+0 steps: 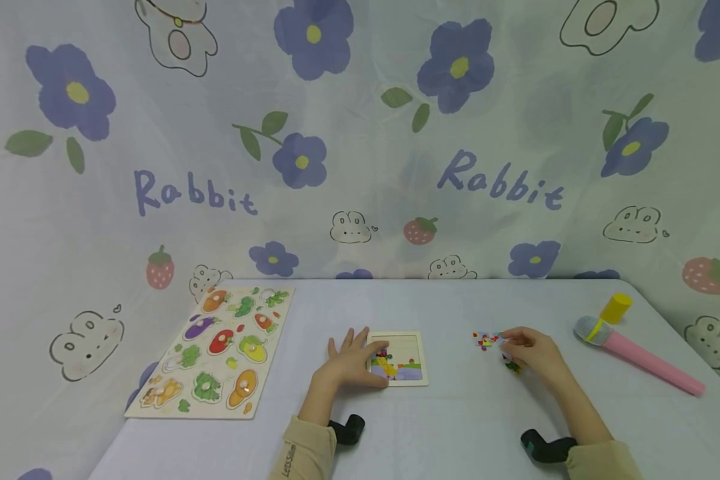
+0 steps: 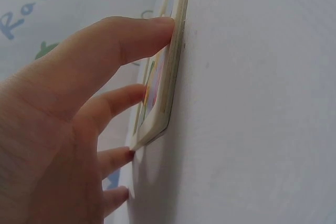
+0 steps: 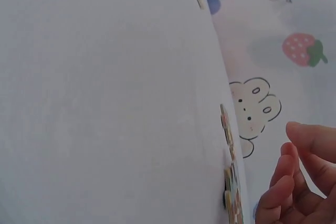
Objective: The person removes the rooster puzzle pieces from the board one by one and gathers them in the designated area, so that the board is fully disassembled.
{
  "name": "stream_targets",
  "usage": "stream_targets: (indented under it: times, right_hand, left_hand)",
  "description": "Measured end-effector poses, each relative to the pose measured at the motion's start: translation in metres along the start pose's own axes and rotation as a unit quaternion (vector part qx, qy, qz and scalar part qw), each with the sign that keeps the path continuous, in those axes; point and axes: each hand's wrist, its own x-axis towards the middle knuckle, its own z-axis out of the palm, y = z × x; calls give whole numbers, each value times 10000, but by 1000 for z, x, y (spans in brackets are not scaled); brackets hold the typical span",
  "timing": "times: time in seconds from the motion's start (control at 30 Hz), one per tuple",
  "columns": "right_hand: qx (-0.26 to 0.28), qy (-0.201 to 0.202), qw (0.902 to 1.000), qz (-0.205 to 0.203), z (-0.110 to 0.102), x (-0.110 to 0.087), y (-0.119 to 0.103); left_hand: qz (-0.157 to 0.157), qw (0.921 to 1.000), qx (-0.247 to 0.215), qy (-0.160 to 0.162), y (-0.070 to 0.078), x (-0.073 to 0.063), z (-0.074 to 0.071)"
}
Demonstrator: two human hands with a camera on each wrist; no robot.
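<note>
My left hand (image 1: 349,360) rests on a small wooden puzzle board (image 1: 425,360) with fingers spread. In the left wrist view its thumb (image 2: 152,30) lies on the board's raised rim. Colourful jigsaw pieces (image 1: 396,371) fill the lower part of the board; its upper part is bare wood. My right hand (image 1: 535,350) is over several loose puzzle pieces (image 1: 485,340) to the right of the board. Its fingers are loosely bent, thumb tip close to the fingertips, and no piece shows between them in the right wrist view. The hand partly hides the pieces.
A wooden board with vegetable pieces (image 1: 231,363) lies at the left. On the right are a pink toy microphone (image 1: 648,360) and a yellow cylinder (image 1: 616,308). A patterned cloth hangs behind the white table. Black straps with mounts (image 1: 546,447) sit at the wrists.
</note>
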Motion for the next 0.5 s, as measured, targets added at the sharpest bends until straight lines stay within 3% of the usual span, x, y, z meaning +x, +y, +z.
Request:
stream_targets:
  times: [0.13, 0.5]
  right_hand:
    - [408, -19, 9992, 18, 8, 2, -6]
    - [854, -322, 9957, 125, 44, 10, -29]
  left_hand:
    - [0, 10000, -35, 1, 0, 0, 0]
    - [-2, 10000, -39, -41, -1, 0, 0]
